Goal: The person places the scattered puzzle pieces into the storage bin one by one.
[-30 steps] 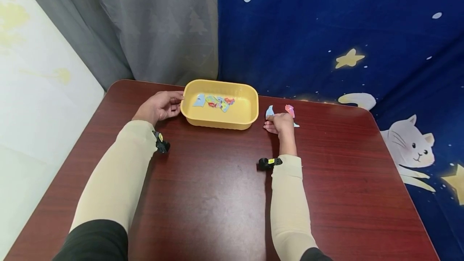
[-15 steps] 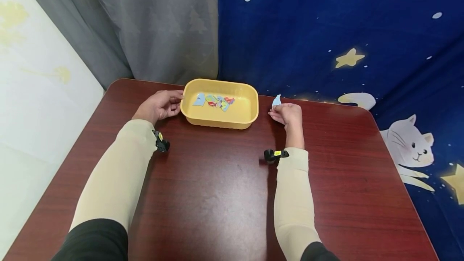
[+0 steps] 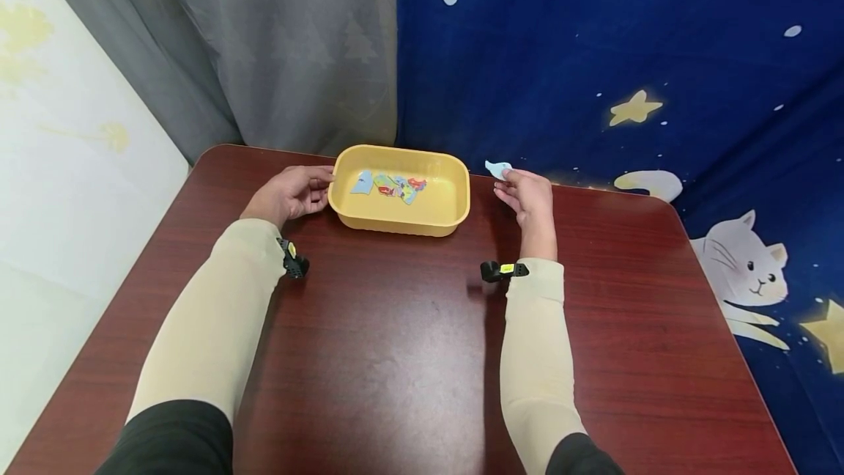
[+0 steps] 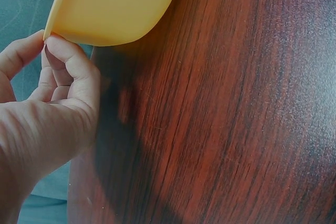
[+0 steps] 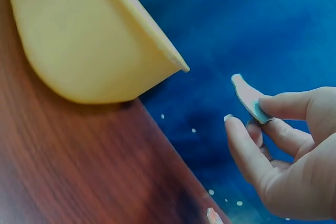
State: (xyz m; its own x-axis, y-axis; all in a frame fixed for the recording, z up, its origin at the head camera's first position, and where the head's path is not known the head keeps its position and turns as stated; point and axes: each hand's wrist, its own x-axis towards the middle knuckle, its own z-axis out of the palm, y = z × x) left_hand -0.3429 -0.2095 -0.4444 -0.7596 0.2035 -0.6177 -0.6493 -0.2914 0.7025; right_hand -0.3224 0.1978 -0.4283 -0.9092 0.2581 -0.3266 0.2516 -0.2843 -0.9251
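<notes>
A yellow plastic basin (image 3: 402, 226) stands at the table's far side. My left hand (image 3: 290, 193) pinches its left rim between thumb and fingers, as the left wrist view shows up close. Inside the basin lie several flat colourful cutout pieces (image 3: 404, 189), with a separate light blue piece (image 3: 361, 182) at their left. To the right of the basin, my right hand (image 3: 532, 200) holds a small flat light blue piece (image 5: 248, 97) with a curved, pointed end between thumb and finger, raised above the table.
A reddish piece (image 5: 213, 216) lies on the table near the back edge, hidden behind the right hand in the head view. The dark red wooden table (image 3: 395, 358) backs onto a grey curtain (image 3: 310, 50) and a blue starry curtain (image 3: 527, 57).
My right hand has picked the light blue piece up off the table and lifted it toward the back edge; its tip now points left. My left hand stays on the basin rim.
</notes>
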